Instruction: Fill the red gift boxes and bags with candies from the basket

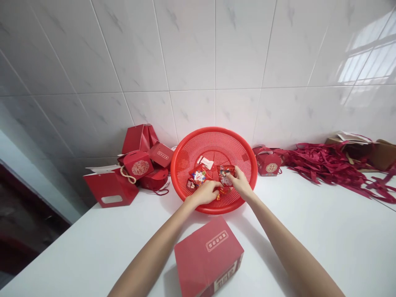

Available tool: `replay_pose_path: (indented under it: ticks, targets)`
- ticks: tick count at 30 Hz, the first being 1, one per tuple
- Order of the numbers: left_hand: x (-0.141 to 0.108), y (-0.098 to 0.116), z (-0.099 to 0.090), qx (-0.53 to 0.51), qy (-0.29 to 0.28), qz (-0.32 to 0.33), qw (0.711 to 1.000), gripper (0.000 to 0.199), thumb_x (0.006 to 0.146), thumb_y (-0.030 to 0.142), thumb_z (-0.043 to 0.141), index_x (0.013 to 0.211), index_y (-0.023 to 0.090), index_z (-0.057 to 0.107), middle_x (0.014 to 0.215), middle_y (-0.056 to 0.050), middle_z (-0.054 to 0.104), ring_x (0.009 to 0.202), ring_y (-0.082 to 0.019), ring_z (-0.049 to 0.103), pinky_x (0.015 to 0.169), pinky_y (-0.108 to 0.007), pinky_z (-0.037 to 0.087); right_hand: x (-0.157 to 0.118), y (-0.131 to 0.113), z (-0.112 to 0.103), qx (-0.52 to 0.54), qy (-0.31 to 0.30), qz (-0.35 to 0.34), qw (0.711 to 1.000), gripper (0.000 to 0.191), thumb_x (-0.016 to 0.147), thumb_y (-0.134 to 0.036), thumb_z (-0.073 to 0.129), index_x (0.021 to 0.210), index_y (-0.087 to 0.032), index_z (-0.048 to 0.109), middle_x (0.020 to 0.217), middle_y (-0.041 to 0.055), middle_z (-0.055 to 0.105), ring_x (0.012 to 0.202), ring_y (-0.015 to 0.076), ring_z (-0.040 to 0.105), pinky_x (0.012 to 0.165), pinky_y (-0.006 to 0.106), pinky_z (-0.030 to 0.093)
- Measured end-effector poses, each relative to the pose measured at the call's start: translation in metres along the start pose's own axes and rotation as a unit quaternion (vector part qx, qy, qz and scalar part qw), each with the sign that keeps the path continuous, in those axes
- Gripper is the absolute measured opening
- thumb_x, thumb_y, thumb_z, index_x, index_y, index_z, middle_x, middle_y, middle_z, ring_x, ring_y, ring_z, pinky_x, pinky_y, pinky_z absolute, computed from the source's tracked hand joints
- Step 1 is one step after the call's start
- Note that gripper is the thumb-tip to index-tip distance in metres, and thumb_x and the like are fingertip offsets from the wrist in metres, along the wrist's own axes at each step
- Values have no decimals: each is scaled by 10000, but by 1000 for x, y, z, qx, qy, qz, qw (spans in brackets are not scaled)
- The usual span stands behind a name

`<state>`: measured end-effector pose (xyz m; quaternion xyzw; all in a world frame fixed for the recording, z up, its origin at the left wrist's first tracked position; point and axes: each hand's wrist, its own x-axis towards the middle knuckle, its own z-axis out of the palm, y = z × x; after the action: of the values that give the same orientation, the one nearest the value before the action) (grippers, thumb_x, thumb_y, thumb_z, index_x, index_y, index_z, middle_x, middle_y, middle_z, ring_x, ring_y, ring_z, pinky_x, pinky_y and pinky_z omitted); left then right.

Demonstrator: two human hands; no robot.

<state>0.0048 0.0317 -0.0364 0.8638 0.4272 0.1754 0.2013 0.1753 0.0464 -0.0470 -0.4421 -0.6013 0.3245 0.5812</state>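
A round red plastic basket (213, 134) stands against the tiled wall, with several wrapped candies inside. My right hand (242, 184) pinches a red candy packet (225, 171) over the basket's right half. Beside it, my left hand (206, 193) reaches over the near rim, fingers curled down among the candies; what they grip is hidden. A colourful red packet (199, 175) and a pale wrapped piece (206, 162) lie left of the hands. Between my forearms, on the near side of the basket, rests a large red box (207, 253) with a printed label on top.
Several small red gift boxes (137, 165) are piled left of the basket, near an open red box (108, 187). Another small red box (268, 164) stands at the right. Dark red ribbons (321, 163) heap beside a brown carton (382, 154) on the white table (309, 222).
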Motion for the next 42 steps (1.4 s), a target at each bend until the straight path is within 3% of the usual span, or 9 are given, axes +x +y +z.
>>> replay_pose_path:
  ticks: [4,8,12,18,23,26,30,34,42]
  targets:
    - [-8,-4,2,-20,-2,-23,1000,354,825,120,488,1063,156,748,893,-56,758,793,-196,661,780,-284,484,-13,-6,-6,32,1,-4,999,212,782,-400,581,907,-230,564,856,28,694,792,215,657,702,355,561]
    - [-22,-3,-6,-21,10,-34,999,359,845,138,506,1125,176,726,1048,-60,761,937,-209,669,867,-298,483,-34,-23,-20,83,-10,-6,997,267,813,-452,642,959,-236,586,933,39,718,840,225,681,747,371,578]
    - [-37,-4,-16,-28,47,-57,997,376,858,156,512,1183,167,702,948,-52,757,865,-204,675,837,-296,491,-55,-36,-32,110,11,2,994,290,822,-481,672,957,-241,580,941,42,726,835,229,693,769,386,589]
    - [-51,-2,-27,-73,142,-78,984,367,907,229,486,1229,158,648,943,-48,743,788,-178,662,803,-294,516,-77,-44,-35,196,60,34,978,355,777,-481,734,996,-245,584,949,39,754,807,228,717,723,370,608]
    - [-51,6,-32,-121,263,-96,952,332,924,231,452,1187,176,646,1199,-81,710,1091,-194,652,981,-297,494,-85,-43,-35,261,60,98,958,396,710,-471,803,962,-228,620,910,32,769,737,208,719,678,338,608]
    - [-55,17,-30,-164,303,-88,935,323,935,268,447,1187,172,625,1243,-94,686,1167,-196,628,1023,-297,483,-86,-41,-32,289,58,130,947,422,667,-460,834,950,-217,636,899,33,770,725,205,717,682,335,606]
    - [-61,37,-15,-259,312,-46,913,300,905,348,539,1118,163,642,1161,-99,713,1096,-214,662,980,-327,522,-92,-42,-23,305,29,159,939,434,641,-458,860,926,-206,652,885,34,769,719,196,707,678,314,589]
    - [-64,52,0,-318,280,8,906,266,879,374,618,1031,163,677,1060,-87,734,995,-214,696,901,-334,562,-101,-47,-15,288,-24,159,944,401,693,-469,840,932,-203,659,882,27,757,736,174,687,667,272,558]
    - [-66,56,7,-248,286,39,925,191,898,279,594,1026,173,689,973,-51,728,916,-176,685,853,-294,549,-108,-52,-15,271,-107,140,946,417,725,-410,843,1042,-228,641,985,25,745,855,188,683,728,289,553]
